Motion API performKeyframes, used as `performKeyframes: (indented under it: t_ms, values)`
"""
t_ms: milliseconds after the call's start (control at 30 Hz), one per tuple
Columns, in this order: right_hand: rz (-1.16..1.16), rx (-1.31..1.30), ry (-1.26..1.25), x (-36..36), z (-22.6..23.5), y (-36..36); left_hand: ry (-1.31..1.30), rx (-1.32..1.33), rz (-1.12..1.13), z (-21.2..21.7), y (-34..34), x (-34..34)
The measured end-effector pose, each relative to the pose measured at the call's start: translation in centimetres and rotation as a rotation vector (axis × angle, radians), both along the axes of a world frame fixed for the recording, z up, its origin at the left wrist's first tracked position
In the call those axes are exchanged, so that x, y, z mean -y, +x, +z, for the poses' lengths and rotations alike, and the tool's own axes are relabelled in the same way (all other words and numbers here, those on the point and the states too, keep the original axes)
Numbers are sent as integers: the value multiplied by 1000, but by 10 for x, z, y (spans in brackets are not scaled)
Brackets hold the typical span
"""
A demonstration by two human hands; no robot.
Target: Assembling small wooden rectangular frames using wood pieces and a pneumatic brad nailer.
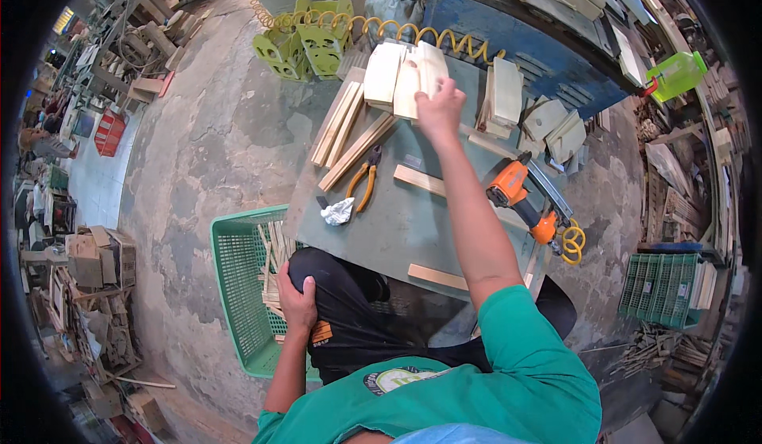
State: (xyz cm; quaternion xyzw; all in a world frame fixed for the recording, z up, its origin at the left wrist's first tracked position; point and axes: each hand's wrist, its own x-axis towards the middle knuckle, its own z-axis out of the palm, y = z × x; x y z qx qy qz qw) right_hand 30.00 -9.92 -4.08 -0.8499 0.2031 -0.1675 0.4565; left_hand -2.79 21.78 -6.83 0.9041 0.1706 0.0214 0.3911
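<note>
My right hand (441, 109) reaches to the far side of the low worktable (373, 234), its fingers closed on the edge of a pale wooden board (407, 87). Beside that board stands another stack of pale boards (384, 71). My left hand (298, 299) rests against the side of my left knee with nothing seen in it; some of its fingers are hidden. An orange nail gun (520, 194) lies right of my right forearm. Orange-handled pliers (367, 180) and a crumpled white wad (337, 212) lie left of it.
Wooden strips (357, 152) lie on the table, with more boards (502, 95) at its far right. A green basket (226, 285) of thin sticks stands by my left leg. A yellow coiled hose (397, 30) runs past yellow-green crates (324, 39). Another green crate (657, 289) stands right.
</note>
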Motion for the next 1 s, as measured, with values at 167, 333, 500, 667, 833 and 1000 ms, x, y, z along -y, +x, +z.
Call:
performKeyframes:
  t_ms: [167, 333, 500, 667, 833, 1000]
  values:
    - [114, -78, -423, -41, -2, -7, 14, 37, -18, -9, -4, -6]
    - [119, -218, -454, -35, 10, -11, 0, 12, 5, -8, -3, -2]
    - [142, -148, -408, -23, 8, -18, -3, 7, 10, -4, -1, 0]
    - [136, -168, -268, -10, 7, -4, 10, 15, 12, -4, -5, -3]
    - [-12, 79, 483, 64, -11, 33, 1, 4, 4, -5, 0, 2]
    - [-57, 135, 4, 53, 21, 18, -16, -6, -5, -3, -2, -5]
